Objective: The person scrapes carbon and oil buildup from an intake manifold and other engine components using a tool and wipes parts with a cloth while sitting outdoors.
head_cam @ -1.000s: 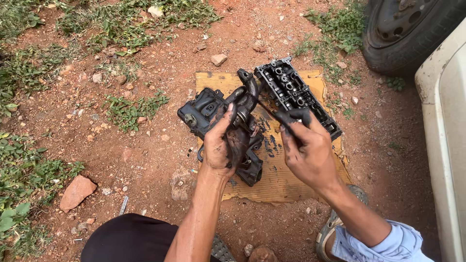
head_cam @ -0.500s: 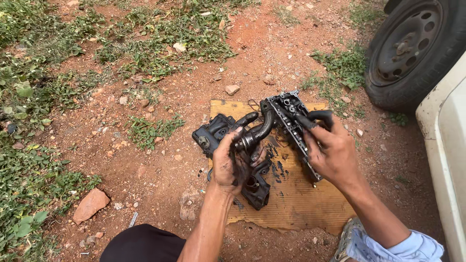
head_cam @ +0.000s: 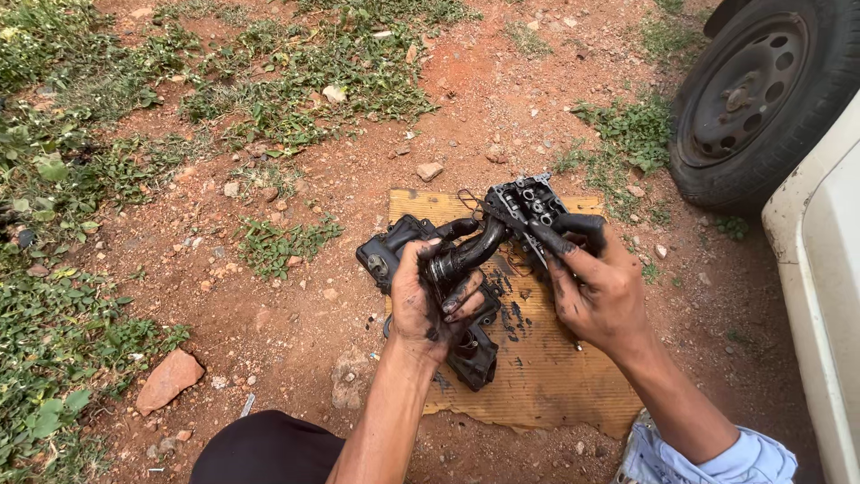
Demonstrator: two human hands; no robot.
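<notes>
Mid-frame over the oil-stained tan cardboard sheet [head_cam: 546,376] that catches drips, we've got our greasy left hand [head_cam: 430,305] wrapped tight around the black curved rubber hose [head_cam: 466,254] and our right hand [head_cam: 596,287] gripping the grimy black metal engine part [head_cam: 524,206], bracing it.

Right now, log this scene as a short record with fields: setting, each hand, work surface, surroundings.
setting: outdoors, bare red dirt with patches of weeds
left hand: oily, wrapped around a black curved hose on a black engine part
right hand: oily, gripping the end of a dark metal block with round ports
work surface: oil-stained cardboard sheet on the ground
surroundings: car wheel upper right, white car body at right edge, reddish stone lower left
</notes>
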